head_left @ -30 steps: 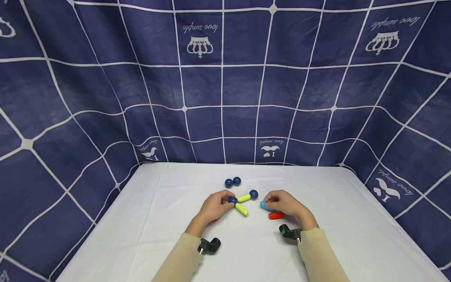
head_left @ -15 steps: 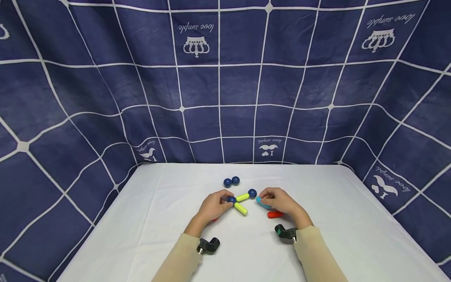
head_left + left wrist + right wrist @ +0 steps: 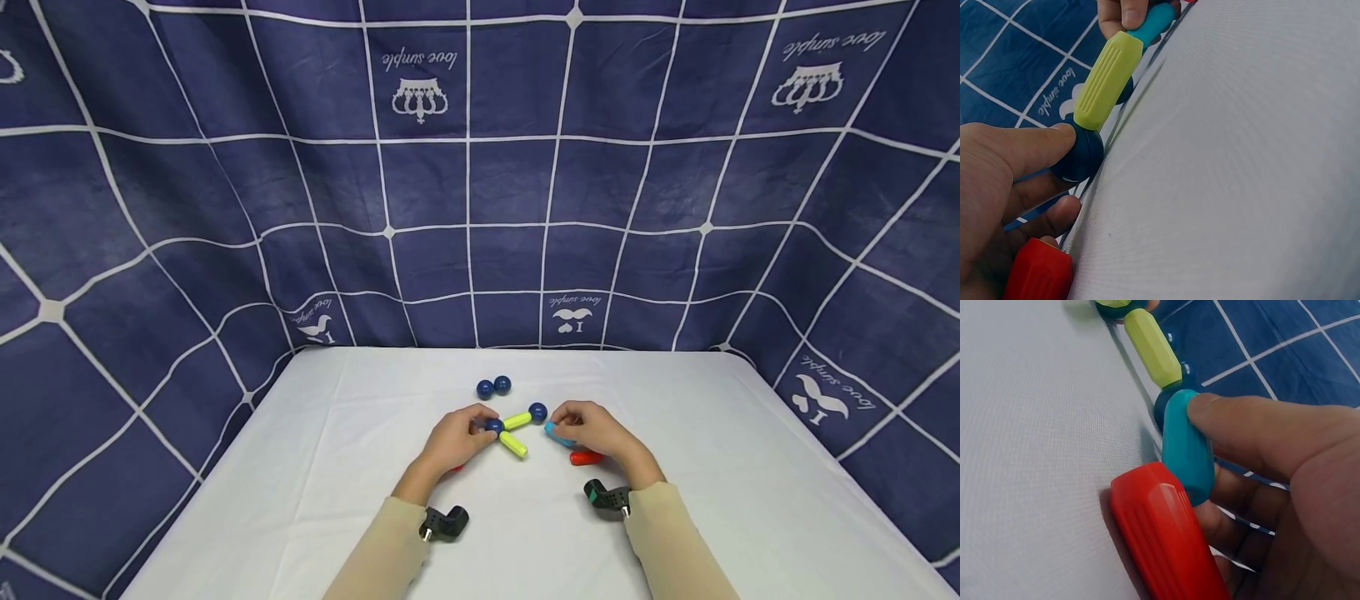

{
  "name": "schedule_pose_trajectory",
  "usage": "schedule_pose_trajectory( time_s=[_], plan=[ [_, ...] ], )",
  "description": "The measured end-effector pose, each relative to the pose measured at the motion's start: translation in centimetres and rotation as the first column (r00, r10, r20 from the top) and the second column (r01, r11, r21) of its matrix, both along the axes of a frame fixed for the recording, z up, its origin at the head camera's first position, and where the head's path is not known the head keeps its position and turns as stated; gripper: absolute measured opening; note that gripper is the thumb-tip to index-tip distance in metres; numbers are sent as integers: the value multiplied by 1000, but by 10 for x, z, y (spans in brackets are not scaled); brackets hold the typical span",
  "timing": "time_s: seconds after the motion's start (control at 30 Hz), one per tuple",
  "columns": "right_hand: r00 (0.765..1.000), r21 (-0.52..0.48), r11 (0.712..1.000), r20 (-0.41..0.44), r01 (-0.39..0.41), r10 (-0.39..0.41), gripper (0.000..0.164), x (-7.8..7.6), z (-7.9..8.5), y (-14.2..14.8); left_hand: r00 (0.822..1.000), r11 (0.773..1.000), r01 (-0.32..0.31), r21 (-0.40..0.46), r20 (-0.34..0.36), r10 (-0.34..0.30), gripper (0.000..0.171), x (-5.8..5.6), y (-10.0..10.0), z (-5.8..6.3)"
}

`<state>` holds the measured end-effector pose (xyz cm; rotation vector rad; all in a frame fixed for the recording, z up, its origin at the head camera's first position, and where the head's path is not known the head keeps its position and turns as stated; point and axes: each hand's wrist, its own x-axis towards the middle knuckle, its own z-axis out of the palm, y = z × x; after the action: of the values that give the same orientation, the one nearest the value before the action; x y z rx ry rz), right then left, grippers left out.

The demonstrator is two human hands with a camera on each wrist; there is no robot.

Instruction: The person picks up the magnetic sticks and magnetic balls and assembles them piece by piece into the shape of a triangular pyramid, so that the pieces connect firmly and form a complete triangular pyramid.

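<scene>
My left hand (image 3: 452, 438) pinches a dark blue ball (image 3: 1079, 156) between thumb and fingers. Two yellow-green rods (image 3: 513, 444) come off that ball in a V, and the farther one ends at a second blue ball (image 3: 537, 412). A light blue rod (image 3: 1186, 447) is pinched by thumb and fingers of my right hand (image 3: 594, 428), close to the second ball; whether they touch I cannot tell. One red rod (image 3: 1163, 531) lies just below the right hand. Another red rod (image 3: 1039, 272) lies by the left palm, mostly hidden in the head view.
Two more blue balls (image 3: 493, 387) sit side by side farther back on the white tabletop (image 3: 360, 467). Behind and at both sides hangs a dark blue curtain (image 3: 517, 183) with white lines. Each wrist wears a black camera mount (image 3: 447, 522).
My right hand has carried the light blue rod leftward, nearer the second blue ball, then held almost still. The left hand keeps its hold on the ball in the same place.
</scene>
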<state>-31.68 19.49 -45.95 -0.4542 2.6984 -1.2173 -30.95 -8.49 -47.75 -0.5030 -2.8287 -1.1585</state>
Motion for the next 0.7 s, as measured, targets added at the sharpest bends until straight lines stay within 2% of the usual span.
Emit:
schedule_pose_trajectory(
  time_s=[0.27, 0.4, 0.57, 0.7],
  plan=[
    [1000, 63, 998, -16, -13, 14, 12, -1, 1, -1, 1000, 1000, 4, 4, -2, -4, 27, 0, -1, -1],
    [1000, 90, 996, -4, 17, -17, 11, -4, 7, -1, 1000, 1000, -1, 8, 3, 1, 27, 1, 0, -1],
    [991, 124, 985, -87, 117, -106, 24, -21, 21, -14, 1000, 1000, -1, 6, 7, 1, 28, 0, 0, -1],
    [983, 167, 978, -155, 126, -100, 40, -40, 34, -40, 1000, 1000, 6, 3, 6, -6, 27, -2, -1, 0]
  ],
)
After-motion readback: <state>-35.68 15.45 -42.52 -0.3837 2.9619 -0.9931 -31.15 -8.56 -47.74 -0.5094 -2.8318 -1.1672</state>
